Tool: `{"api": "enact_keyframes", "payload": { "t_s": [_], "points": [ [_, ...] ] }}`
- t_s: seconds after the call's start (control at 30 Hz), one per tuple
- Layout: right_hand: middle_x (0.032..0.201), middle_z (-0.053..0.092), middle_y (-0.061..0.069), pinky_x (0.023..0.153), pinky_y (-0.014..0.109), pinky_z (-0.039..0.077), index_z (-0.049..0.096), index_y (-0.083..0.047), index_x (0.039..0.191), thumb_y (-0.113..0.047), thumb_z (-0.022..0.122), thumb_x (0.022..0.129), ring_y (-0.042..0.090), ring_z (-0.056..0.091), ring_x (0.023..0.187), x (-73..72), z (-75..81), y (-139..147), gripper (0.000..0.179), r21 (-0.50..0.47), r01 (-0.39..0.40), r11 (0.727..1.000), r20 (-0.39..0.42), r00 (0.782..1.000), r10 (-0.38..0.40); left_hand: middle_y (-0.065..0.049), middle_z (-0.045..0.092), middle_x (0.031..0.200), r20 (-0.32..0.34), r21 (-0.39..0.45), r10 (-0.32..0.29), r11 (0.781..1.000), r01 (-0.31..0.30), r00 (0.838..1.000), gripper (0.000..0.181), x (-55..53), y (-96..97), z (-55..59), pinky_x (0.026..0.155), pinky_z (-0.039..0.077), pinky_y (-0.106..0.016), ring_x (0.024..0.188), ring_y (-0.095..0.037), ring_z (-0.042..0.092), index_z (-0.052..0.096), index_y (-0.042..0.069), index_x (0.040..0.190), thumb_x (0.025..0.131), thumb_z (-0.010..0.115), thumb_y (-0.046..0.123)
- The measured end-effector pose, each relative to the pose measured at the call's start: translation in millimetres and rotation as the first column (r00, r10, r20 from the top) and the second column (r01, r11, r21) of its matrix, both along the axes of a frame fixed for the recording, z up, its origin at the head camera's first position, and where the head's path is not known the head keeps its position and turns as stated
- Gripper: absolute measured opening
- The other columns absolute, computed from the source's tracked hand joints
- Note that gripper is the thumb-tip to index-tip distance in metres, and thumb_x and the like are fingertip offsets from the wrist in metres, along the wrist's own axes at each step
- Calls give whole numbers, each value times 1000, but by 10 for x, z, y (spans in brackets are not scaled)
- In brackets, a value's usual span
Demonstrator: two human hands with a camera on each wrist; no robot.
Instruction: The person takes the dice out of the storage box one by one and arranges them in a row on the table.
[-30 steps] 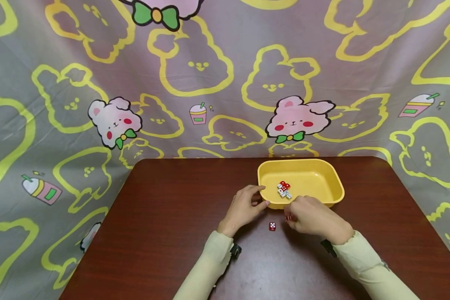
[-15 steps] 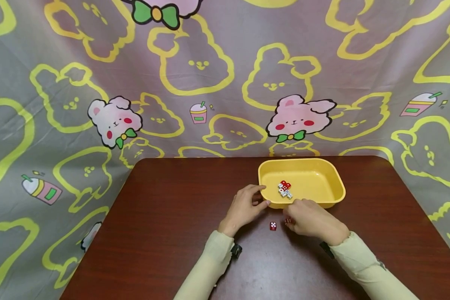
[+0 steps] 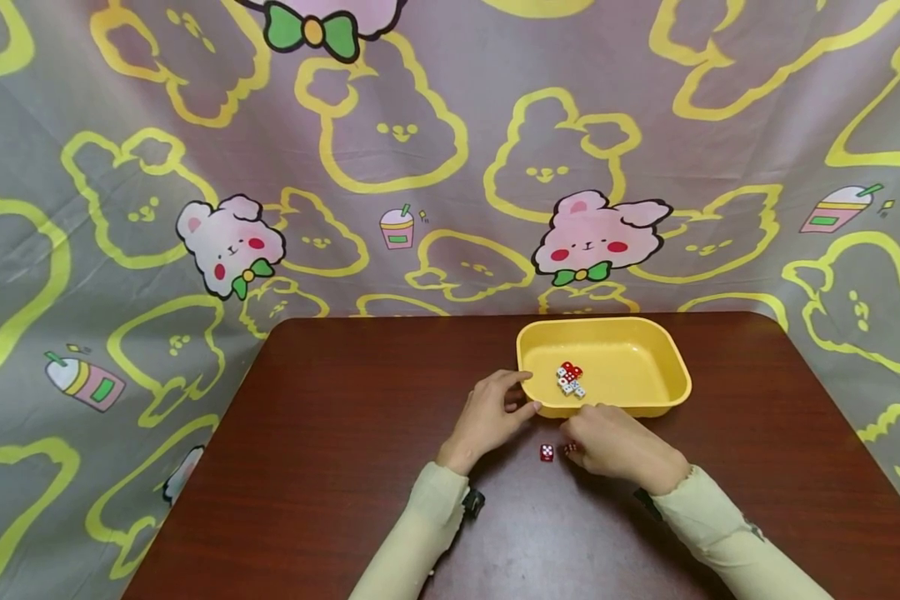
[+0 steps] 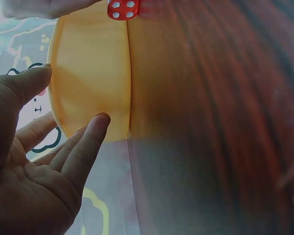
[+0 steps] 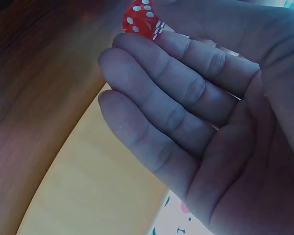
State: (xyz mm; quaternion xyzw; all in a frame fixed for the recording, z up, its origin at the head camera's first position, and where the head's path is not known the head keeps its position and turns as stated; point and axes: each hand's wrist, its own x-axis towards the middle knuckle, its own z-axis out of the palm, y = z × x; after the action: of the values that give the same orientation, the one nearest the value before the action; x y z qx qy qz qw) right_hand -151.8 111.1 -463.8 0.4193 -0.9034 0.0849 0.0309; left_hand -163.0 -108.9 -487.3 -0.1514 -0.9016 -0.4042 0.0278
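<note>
The right hand (image 3: 613, 442) is found pinching a red die (image 5: 141, 20) between thumb and finger, just outside the near wall of the yellow tray (image 3: 637, 375). The left hand (image 3: 486, 417) grips nothing, its extended fingers touching the tray's left end. A second red die (image 3: 547, 452) rests on the table (image 3: 345, 433) just beside the first; red and white dice (image 3: 570, 380) sit clustered inside the tray.

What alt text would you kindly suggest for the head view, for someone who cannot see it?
A person's right hand pinches a red die in front of a yellow tray holding red and white dice, while the left hand touches the tray's near left corner. Another red die lies on the brown table.
</note>
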Motion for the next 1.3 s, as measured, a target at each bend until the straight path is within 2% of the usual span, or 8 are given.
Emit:
{"api": "enact_keyframes", "payload": {
  "t_s": [0.73,0.93,1.13,1.3],
  "points": [
    [59,55,-8,48,32,40,66,-19,66,-10,85,77,8,45,52,-6,-68,-37,24,9,4,1000,21,1000,-5,-9,68,136,-17,-4,-10,1000,10,1000,50,4,-5,-20,92,63,-27,110,-20,75,64,8,141,97,77,27],
    [65,57,-7,51,34,43,65,-19,72,-12,86,77,10,49,56,3,-10,-25,22,26,12,1000,30,999,-13,-10,67,136,-14,3,-12,1000,12,1000,49,11,-4,-14,92,63,-28,111,-21,75,64,9,141,97,76,26],
    [67,59,-9,52,33,43,66,-21,75,-13,87,79,10,50,58,29,87,4,23,3,5,1000,27,1000,-5,-9,67,137,-9,6,-8,1000,8,1000,49,8,-6,-18,93,62,-26,112,-20,75,64,11,141,97,77,27],
    [69,58,-10,53,32,43,65,-21,76,-14,87,79,9,49,60,39,125,23,24,-6,2,1000,-2,1000,-2,-9,67,137,-15,0,-11,1000,11,1000,49,-4,-8,-25,92,61,-23,112,-18,74,64,10,141,97,77,27]
  ]
}}
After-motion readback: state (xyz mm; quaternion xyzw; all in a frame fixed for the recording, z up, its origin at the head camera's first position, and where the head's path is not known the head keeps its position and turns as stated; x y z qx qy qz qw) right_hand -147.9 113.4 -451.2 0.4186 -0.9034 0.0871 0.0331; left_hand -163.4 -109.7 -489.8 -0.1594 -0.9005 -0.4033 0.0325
